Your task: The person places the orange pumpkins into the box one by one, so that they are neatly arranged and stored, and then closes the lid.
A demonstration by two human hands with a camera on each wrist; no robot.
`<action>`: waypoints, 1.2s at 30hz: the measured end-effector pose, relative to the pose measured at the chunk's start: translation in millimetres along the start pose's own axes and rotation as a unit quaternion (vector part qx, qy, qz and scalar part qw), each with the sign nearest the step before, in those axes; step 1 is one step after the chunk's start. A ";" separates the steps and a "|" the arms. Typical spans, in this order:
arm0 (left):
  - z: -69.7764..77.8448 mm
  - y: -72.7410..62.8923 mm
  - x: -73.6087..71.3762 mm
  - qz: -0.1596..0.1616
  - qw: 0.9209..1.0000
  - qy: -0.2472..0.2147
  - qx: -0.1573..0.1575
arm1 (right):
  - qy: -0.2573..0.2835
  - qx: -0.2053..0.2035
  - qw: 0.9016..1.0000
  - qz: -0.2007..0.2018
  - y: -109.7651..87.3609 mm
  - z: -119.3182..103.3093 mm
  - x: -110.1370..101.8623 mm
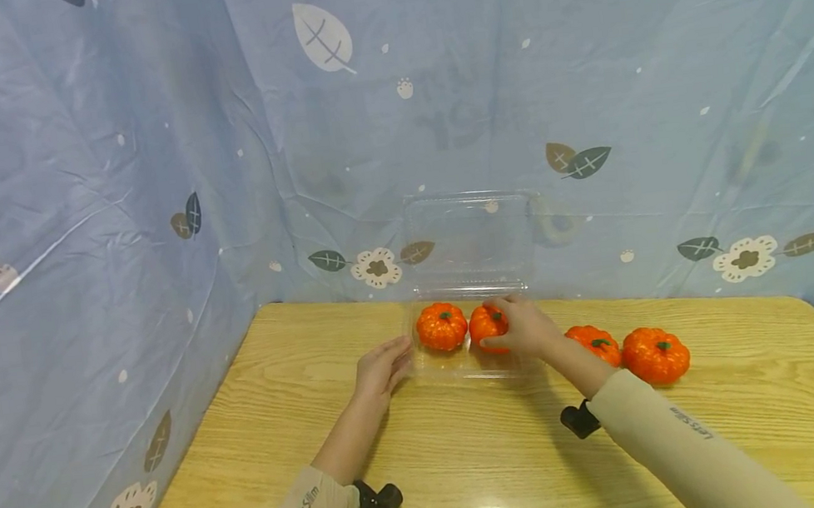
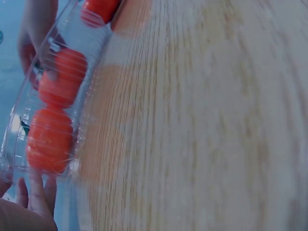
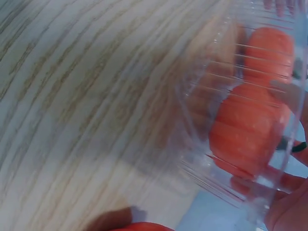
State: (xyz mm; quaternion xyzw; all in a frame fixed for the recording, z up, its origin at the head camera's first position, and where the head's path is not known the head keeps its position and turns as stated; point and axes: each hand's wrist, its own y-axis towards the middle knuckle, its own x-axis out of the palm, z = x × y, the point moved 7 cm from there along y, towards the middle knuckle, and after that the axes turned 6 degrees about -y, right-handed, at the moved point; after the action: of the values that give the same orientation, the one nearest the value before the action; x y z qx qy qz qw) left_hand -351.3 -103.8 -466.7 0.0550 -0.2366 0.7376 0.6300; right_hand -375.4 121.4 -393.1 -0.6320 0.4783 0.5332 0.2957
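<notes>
On the wooden table [image 1: 431, 461] I see a clear plastic box [image 1: 458, 375], open, its see-through lid [image 1: 468, 234] raised at the back in front of the blue patterned curtain [image 1: 460, 55]. Two orange toy pumpkins are inside, side by side: the left pumpkin [image 1: 442, 329] near the left wall, with its green stem up, and the right pumpkin [image 1: 486, 327] just beside it.

The right hand [image 1: 528, 328] reaches in over the box's right part and has its fingers and thumb clasped about the right pumpkin; whether that pumpkin's weight is on the box floor, I can't tell. The left hand [image 1: 384, 367] is at the box's left wall, its fingers extended and touching the plastic rather than wrapped around anything.

Outside the box, to its right, two more lie side by side on the wood: the nearer-to-box pumpkin [image 1: 596, 341], partly hidden behind the right forearm, and the far-right pumpkin [image 1: 656, 356], in full sight.
</notes>
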 end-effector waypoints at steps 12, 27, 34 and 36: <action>0.9 -0.4 1.0 -0.001 1.000 0.003 -0.001 | 0.002 0.025 1.000 0.015 2.5 6.3 6.3; 1.1 -2.8 1.3 0.001 1.000 0.006 0.003 | -0.002 0.061 0.998 0.016 3.8 5.4 12.4; 2.2 -6.0 2.0 -0.004 1.000 0.005 -0.001 | 0.004 0.059 0.998 0.018 2.2 4.9 11.3; 2.1 -5.8 2.1 -0.004 1.000 0.006 0.001 | 0.007 0.060 0.998 0.017 1.7 4.8 10.5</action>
State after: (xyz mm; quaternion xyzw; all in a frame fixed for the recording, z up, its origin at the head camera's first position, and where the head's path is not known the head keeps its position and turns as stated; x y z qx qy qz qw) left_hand -346.6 -102.2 -462.4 0.0517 -0.2320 0.7357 0.6342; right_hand -379.1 121.9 -404.1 -0.6085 0.5224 0.5042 0.3203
